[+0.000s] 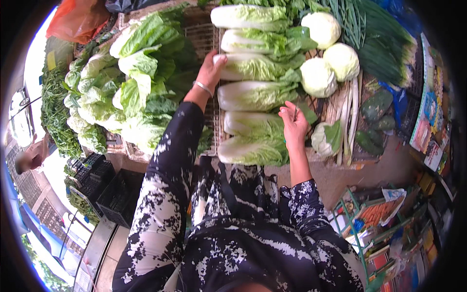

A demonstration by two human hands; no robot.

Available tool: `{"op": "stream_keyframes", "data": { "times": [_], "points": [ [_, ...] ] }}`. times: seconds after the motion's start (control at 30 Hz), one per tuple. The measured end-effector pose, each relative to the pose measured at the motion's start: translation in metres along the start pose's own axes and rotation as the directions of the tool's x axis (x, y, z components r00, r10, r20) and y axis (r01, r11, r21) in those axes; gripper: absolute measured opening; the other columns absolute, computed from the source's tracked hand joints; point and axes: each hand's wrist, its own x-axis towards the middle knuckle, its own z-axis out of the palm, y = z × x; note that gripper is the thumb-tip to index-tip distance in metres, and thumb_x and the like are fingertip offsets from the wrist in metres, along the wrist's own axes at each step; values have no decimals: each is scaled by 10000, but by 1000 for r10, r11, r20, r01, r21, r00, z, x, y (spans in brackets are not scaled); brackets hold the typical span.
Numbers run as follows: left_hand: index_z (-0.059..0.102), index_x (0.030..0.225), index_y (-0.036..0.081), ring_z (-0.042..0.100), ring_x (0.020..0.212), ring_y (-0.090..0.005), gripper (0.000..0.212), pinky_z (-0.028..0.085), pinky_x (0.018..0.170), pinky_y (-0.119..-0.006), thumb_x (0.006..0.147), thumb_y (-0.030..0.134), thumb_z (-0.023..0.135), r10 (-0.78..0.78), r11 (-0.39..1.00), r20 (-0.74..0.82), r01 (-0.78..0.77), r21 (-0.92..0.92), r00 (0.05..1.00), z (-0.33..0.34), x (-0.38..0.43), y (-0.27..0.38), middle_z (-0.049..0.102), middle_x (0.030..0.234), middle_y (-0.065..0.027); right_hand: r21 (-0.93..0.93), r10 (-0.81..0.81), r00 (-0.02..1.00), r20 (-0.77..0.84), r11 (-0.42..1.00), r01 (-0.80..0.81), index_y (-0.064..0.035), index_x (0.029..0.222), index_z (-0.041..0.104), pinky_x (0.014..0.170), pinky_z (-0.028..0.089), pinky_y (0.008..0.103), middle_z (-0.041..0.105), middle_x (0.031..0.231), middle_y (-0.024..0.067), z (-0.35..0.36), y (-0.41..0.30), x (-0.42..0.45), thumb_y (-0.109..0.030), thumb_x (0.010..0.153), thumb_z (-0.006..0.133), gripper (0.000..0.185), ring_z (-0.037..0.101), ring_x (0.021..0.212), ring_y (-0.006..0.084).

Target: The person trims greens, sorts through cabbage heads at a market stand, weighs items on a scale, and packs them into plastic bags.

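Several napa cabbages (259, 95) lie in a column before me, white bases to the left and leafy tops to the right. My left hand (211, 71), with a silver bangle at the wrist, has its thumb and fingers around the base end of one napa cabbage (251, 67) in the upper half of the column. Over the leafy ends of the lower ones is my right hand (294, 124). It pinches a small, thin dark object (295, 112), too small to identify, and part of its grip is hidden.
Romaine-like lettuces (146, 78) are heaped left of a wire rack (200, 33). Round cabbages (318, 77), green onions (383, 47) and dark green squashes (376, 106) lie right. Black crates (122, 197) stand lower left; bagged carrots (379, 213) sit lower right. A person (34, 155) is at far left.
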Motion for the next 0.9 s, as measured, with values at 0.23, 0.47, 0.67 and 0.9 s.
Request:
{"op": "stream_keyframes", "data": {
  "times": [0.23, 0.47, 0.67, 0.9],
  "points": [
    [168, 1306, -68, 410, 1130, -262, 827, 322, 939, -320, 772, 396, 596, -52, 959, -135, 87, 270, 989, -7, 7, 5, 393, 1256, -206, -182, 120, 993, -7, 976, -119, 23, 1032, 540, 689, 429, 212, 592, 878, 51, -17, 7, -50, -101, 775, 594, 291, 531, 756, 79],
    [585, 959, 19, 581, 845, -268, 211, 456, 733, -316, 783, 134, 581, 330, 816, 144, -359, 453, 933, 14, -180, 24, 583, 923, -160, 32, 219, 970, -104, 976, -217, 10, 1034, 531, 641, 421, 201, 582, 901, 35, -22, 32, -127, -76, 770, 594, 285, 534, 754, 78],
    [560, 941, 10, 598, 780, -282, 272, 470, 690, -349, 742, 195, 568, 16, 938, 574, -211, 275, 819, -3, -323, 3, 610, 859, -156, -73, 348, 937, 29, 936, -345, -31, 1052, 516, 394, 294, 158, 600, 883, 45, 2, 13, -216, -126, 808, 558, 266, 577, 672, 81],
    [562, 988, 17, 605, 819, -261, 347, 471, 738, -329, 717, 232, 590, -31, 865, 624, -292, 409, 781, -59, -358, 12, 620, 871, -144, -127, 363, 927, 90, 928, -351, -47, 1062, 508, 359, 278, 165, 593, 868, 44, 3, 29, -307, -147, 809, 543, 274, 587, 692, 106]
  ]
}}
